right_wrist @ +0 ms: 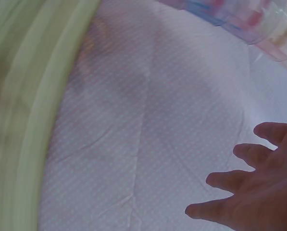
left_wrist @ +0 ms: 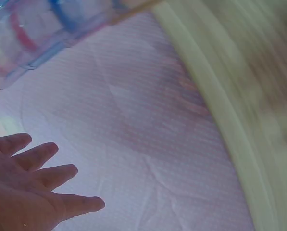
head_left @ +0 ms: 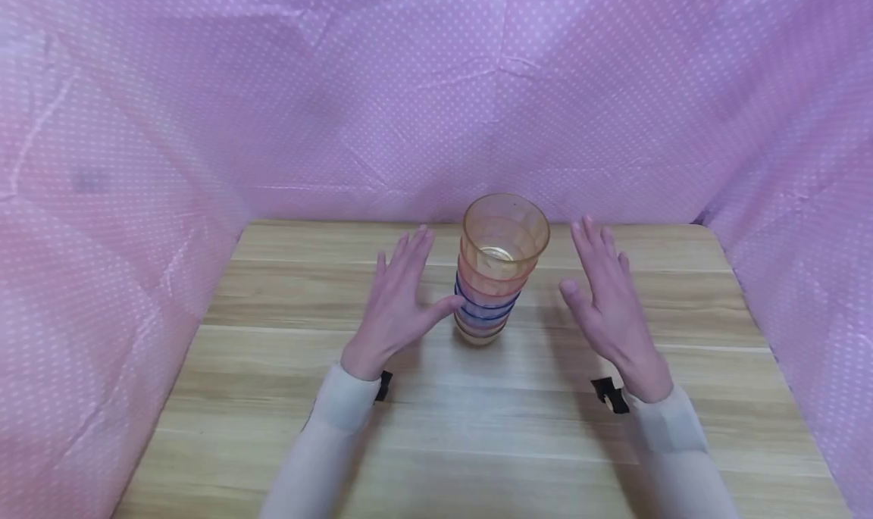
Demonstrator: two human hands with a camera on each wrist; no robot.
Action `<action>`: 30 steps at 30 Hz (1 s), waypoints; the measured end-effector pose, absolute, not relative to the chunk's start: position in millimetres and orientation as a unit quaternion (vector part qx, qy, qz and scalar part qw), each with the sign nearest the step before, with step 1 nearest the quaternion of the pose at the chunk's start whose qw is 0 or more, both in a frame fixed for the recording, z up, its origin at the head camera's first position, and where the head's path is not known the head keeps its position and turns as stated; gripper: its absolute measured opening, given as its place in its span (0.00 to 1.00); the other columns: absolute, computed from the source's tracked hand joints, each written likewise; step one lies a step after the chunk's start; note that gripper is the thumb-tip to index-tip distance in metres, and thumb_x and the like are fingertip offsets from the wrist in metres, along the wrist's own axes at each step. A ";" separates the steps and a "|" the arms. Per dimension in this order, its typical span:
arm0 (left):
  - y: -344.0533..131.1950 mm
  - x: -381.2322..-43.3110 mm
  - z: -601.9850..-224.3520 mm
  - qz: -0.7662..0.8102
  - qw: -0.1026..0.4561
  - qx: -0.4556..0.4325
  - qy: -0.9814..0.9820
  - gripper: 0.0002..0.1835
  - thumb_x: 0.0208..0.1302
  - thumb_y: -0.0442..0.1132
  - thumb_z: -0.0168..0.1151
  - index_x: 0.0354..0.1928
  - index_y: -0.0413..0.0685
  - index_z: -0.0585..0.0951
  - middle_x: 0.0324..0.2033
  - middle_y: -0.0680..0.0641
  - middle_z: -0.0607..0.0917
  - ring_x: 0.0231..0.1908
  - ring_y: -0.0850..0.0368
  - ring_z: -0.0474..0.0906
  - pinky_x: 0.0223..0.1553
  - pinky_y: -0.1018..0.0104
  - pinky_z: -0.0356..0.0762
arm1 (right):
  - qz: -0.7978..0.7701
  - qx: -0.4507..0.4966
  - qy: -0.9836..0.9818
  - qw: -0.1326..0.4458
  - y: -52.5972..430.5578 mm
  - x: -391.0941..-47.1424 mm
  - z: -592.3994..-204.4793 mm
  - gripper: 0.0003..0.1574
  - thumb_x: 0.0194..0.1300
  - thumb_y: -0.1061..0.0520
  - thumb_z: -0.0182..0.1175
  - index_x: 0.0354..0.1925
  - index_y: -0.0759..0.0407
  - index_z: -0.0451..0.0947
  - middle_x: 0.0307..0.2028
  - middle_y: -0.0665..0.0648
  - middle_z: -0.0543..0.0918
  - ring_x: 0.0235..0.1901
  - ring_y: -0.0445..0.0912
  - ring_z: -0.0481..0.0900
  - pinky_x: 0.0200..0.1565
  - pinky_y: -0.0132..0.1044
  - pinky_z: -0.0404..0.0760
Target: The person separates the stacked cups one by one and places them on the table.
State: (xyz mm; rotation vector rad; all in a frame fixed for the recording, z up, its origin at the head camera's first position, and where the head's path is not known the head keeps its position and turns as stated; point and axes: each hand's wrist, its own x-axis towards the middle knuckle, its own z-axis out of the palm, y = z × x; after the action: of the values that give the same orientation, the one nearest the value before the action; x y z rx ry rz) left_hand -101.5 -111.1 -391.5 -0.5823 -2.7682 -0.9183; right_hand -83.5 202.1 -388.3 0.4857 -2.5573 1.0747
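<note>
A stack of nested clear plastic cups [head_left: 492,276] stands upright near the back middle of the table. Its top cup is amber, with red and blue bands showing below. To its left my left hand [head_left: 401,299] is spread with straight fingers, the thumb tip overlapping the stack's edge in the head view; I cannot tell if it touches. My right hand [head_left: 610,303] is held off to the right of the stack, fingers extended, apart from it. Both wrist views show the cups [left_wrist: 47,33] at an upper corner and the fingers [right_wrist: 230,180] straight, holding nothing.
The wooden table [head_left: 470,443] has its back edge just behind the cups. Pink dotted cloth [head_left: 409,110] hangs behind and on both sides. Black pieces [head_left: 610,395] show at both wrists, beside the pale cuffs.
</note>
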 end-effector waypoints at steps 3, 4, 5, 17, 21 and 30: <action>-105.6 -102.4 -383.1 -0.337 0.083 -0.202 -0.916 0.66 0.55 0.90 0.35 0.82 0.47 0.56 0.81 0.47 0.55 0.81 0.44 0.46 0.79 0.34 0.36 | 0.400 0.184 -0.882 0.168 197.7 -86.4 -381.7 0.48 0.79 0.27 0.40 0.83 0.51 0.51 0.82 0.57 0.51 0.81 0.58 0.42 0.77 0.70 0.38; -104.0 -102.8 -380.7 -0.348 0.084 -0.206 -0.911 0.66 0.55 0.90 0.36 0.82 0.48 0.56 0.81 0.47 0.56 0.81 0.46 0.46 0.79 0.35 0.36 | 0.411 0.190 -0.875 0.169 196.1 -87.3 -379.5 0.48 0.78 0.26 0.40 0.83 0.50 0.52 0.82 0.56 0.52 0.81 0.57 0.42 0.77 0.69 0.38; -102.3 -103.1 -378.5 -0.357 0.086 -0.208 -0.907 0.66 0.54 0.90 0.36 0.82 0.48 0.57 0.81 0.48 0.57 0.81 0.47 0.46 0.79 0.36 0.37 | 0.420 0.196 -0.869 0.171 194.5 -88.1 -377.2 0.49 0.78 0.25 0.40 0.83 0.50 0.52 0.82 0.55 0.53 0.81 0.56 0.43 0.78 0.68 0.38; -90.2 -103.8 -362.6 -0.434 0.072 -0.225 -0.870 0.55 0.57 0.68 0.68 0.81 0.48 0.60 0.79 0.48 0.63 0.80 0.52 0.50 0.81 0.50 0.40 | 0.468 0.244 -0.828 0.189 179.7 -91.9 -354.7 0.48 0.79 0.26 0.40 0.81 0.52 0.57 0.80 0.53 0.59 0.79 0.52 0.52 0.80 0.49 0.50; -88.2 -103.6 -361.2 -0.453 0.076 -0.232 -0.857 0.53 0.56 0.60 0.72 0.81 0.52 0.61 0.78 0.48 0.64 0.79 0.50 0.54 0.81 0.48 0.43 | 0.476 0.242 -0.827 0.177 176.6 -91.8 -351.7 0.48 0.78 0.25 0.40 0.81 0.51 0.57 0.80 0.53 0.59 0.80 0.53 0.52 0.80 0.48 0.50; -82.1 -101.7 -354.1 -0.501 0.062 -0.228 -0.833 0.51 0.55 0.62 0.72 0.77 0.47 0.68 0.73 0.44 0.72 0.73 0.51 0.66 0.75 0.49 0.63 | 0.497 0.233 -0.824 0.137 169.7 -91.6 -346.9 0.49 0.74 0.22 0.43 0.81 0.44 0.58 0.79 0.53 0.61 0.79 0.55 0.52 0.79 0.57 0.51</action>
State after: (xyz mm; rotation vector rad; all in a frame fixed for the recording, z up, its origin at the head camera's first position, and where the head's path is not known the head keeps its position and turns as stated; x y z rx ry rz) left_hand -101.7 -82.1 -354.1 -0.6889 -2.5176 -1.5139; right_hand -91.6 169.7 -346.9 0.6735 -2.3853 1.4386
